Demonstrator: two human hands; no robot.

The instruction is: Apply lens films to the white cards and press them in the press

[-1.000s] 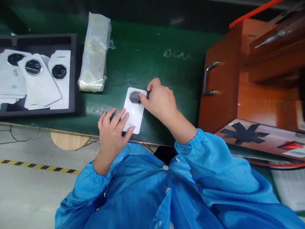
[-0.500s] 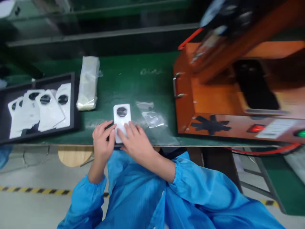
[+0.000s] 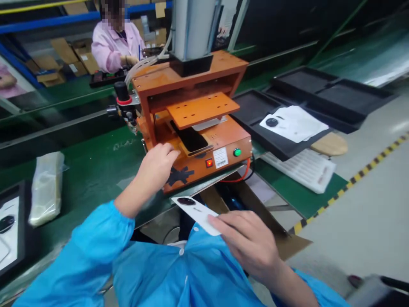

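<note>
In the head view my right hand [image 3: 249,238] pinches a white phone back cover [image 3: 201,217] by its near end, thumb on top. The cover is tilted in the air before the bench edge, and its round black camera ring [image 3: 186,201] points away to the left. My left hand [image 3: 156,170] is empty, its fingers loosely bent, at the front left corner of the orange press [image 3: 198,164]. Whether it touches the press I cannot tell. Under the raised orange plate [image 3: 203,108] of the press lies a black phone-shaped piece [image 3: 193,140] in a holder.
Right of the press, a black tray [image 3: 271,143] holds several white covers [image 3: 295,123], with more black trays behind. On the left are a plastic-wrapped bundle [image 3: 47,187] and another black tray [image 3: 24,238] with covers. A person in pink [image 3: 111,47] sits across the bench.
The view has swung right toward the press. My right hand has lifted the white phone back cover off the bench. My left hand has left the cover and moved to the press.
</note>
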